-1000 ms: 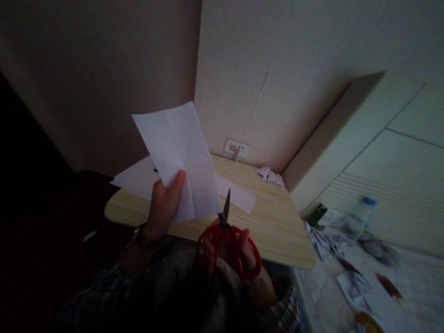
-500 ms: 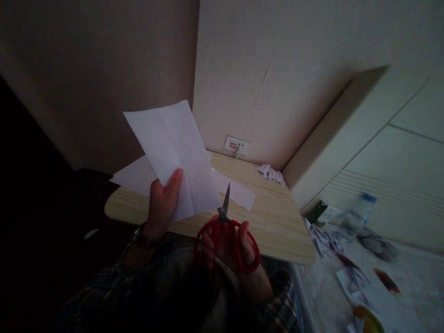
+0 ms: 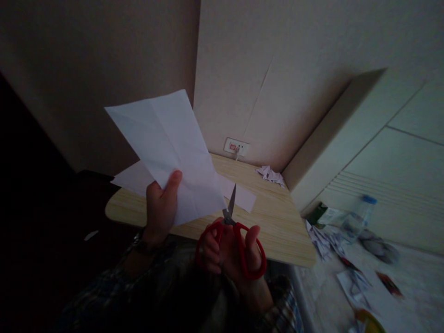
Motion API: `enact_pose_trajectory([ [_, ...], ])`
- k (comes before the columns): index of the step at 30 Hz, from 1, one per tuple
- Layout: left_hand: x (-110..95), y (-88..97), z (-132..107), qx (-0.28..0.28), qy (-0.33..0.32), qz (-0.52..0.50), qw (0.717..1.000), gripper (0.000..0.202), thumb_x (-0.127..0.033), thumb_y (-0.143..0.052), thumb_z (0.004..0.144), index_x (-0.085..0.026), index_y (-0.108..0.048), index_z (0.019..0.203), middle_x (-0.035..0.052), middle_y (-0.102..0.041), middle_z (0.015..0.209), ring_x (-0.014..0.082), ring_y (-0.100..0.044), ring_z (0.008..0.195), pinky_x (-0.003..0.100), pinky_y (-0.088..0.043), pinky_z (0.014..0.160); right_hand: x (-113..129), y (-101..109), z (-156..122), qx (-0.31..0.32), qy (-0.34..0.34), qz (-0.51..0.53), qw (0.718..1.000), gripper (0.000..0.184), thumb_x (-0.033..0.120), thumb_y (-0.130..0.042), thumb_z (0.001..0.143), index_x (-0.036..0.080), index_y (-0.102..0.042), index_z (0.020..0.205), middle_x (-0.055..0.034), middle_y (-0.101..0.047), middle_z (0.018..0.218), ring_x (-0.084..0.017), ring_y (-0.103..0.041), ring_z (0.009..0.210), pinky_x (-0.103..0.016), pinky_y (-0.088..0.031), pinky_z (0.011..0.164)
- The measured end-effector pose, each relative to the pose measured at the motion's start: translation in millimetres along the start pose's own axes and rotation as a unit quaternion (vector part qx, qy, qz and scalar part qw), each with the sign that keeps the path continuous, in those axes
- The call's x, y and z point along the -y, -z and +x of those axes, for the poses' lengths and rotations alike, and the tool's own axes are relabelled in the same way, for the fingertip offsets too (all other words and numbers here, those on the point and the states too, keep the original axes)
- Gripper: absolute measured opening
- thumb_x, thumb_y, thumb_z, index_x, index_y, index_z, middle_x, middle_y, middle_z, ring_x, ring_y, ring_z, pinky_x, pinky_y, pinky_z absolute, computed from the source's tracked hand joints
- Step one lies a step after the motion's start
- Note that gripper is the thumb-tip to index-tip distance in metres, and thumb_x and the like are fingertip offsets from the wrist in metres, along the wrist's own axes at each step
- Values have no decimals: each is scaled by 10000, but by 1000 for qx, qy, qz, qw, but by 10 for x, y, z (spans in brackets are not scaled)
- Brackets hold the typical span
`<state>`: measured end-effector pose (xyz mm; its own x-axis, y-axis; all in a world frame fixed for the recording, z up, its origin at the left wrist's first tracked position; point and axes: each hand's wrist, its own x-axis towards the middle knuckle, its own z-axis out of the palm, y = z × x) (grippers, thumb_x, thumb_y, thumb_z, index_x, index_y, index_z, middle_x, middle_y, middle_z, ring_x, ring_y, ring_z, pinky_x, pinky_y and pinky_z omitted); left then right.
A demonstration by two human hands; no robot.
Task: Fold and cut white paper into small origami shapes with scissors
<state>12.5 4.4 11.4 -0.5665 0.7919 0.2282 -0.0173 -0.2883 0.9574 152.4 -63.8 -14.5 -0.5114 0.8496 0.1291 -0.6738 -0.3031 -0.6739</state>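
Note:
A creased white sheet of paper (image 3: 169, 143) is pinched in my left hand (image 3: 161, 203), thumb on top and the other fingers mostly behind it. My right hand (image 3: 231, 254) has its fingers through the handles of red-handled scissors (image 3: 228, 215). Their blades point up and stand apart, with the paper's lower right corner at the left blade. Behind the held sheet, another white sheet (image 3: 133, 178) sticks out over the table's left end. A white paper strip (image 3: 243, 193) lies on the wooden table (image 3: 277, 231).
Folded paper pieces (image 3: 270, 175) sit at the table's back right corner. A wall socket (image 3: 236, 146) with a plug is just above the table. On the surface to the right are a plastic bottle (image 3: 360, 217), more folded paper (image 3: 321, 240) and a yellow-orange round item (image 3: 369, 321).
The held sheet has come nearer and its upper left corner has swung left. The scissors have shifted slightly right and down, their blades still apart near the paper's corner.

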Motion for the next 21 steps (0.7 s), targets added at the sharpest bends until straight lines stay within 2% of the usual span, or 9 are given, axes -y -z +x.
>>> enact_pose_trajectory([
  [5,-64,10,-13,-4,21,-2,1000,248,-342,-661,758,-119,-708,857,57,-743,873,211,-672,858,271,-521,744,-8,-18,-42,-23,-6,-20,1000,698,861,-533,568,197,-598,775,11,-361,630,-105,-248,506,-220,-170,363],
  [12,-91,15,-20,-21,10,-13,1000,229,-337,-659,751,-127,-703,830,49,-734,849,184,-658,821,254,-510,705,-45,40,-47,8,15,1,1000,715,851,-502,616,181,-605,844,20,-371,645,-94,-274,509,-198,-185,357],
  [19,-106,32,21,-64,-15,-1,998,239,-331,-671,724,-114,-694,823,55,-720,835,183,-651,819,267,-508,707,-106,74,-130,-58,9,-25,998,735,894,-443,588,200,-596,776,-11,-388,651,-133,-307,546,-238,-221,384],
  [21,-129,33,31,-74,-9,1,997,262,-337,-672,725,-104,-693,843,57,-715,830,192,-649,826,277,-510,716,-103,72,-142,-53,3,-20,998,728,892,-461,578,201,-594,765,-12,-384,645,-133,-300,543,-241,-208,385],
])
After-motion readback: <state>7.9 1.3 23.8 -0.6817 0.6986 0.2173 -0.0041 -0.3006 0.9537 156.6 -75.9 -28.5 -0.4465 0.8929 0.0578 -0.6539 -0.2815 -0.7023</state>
